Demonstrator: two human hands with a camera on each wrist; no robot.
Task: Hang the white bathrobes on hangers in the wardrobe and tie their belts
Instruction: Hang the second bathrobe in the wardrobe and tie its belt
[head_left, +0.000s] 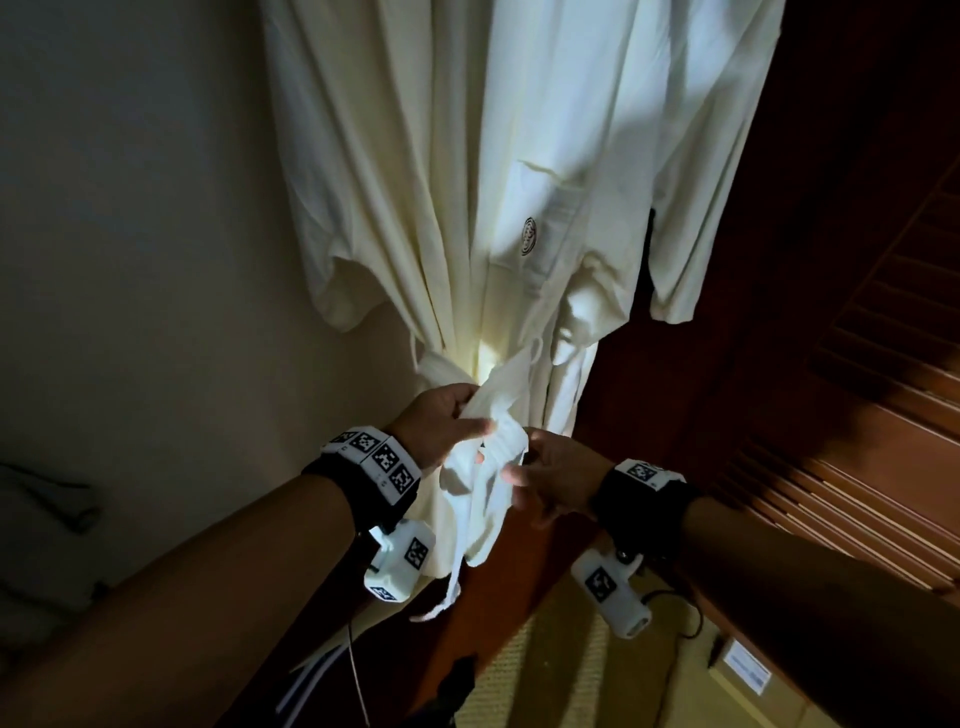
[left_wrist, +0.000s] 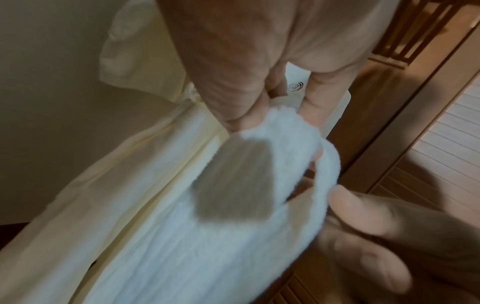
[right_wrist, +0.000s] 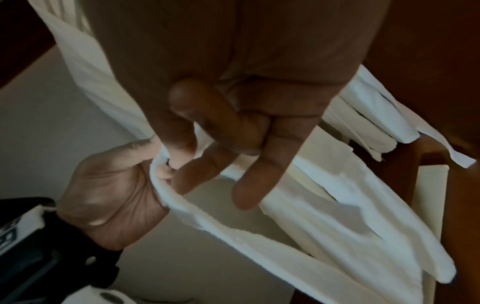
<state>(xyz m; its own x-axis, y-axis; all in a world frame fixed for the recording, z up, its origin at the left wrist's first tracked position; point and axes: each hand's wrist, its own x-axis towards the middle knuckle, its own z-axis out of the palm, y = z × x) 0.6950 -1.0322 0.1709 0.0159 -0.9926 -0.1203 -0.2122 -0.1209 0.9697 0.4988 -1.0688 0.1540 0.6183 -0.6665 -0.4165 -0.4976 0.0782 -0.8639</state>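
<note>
The wardrobe (head_left: 857, 260), dark wood with a slatted door, holds a white bathrobe (head_left: 467, 182) hanging at its left edge, against the pale wall (head_left: 130, 208); the hanger itself is out of view. The bathrobe is creased, with short wide sleeves and a small round dark emblem on its front; it is gathered in at the waist, where the white belt (head_left: 493, 457) wraps it. Just below that waist, the left hand (head_left: 441, 421) curls its thumb and fingers round a bunch of the belt; the right hand (head_left: 556, 473), touching the same belt beside it, pinches the cloth between thumb and forefinger, its other fingers loosely extended; loose belt ends dangle below both hands.
</note>
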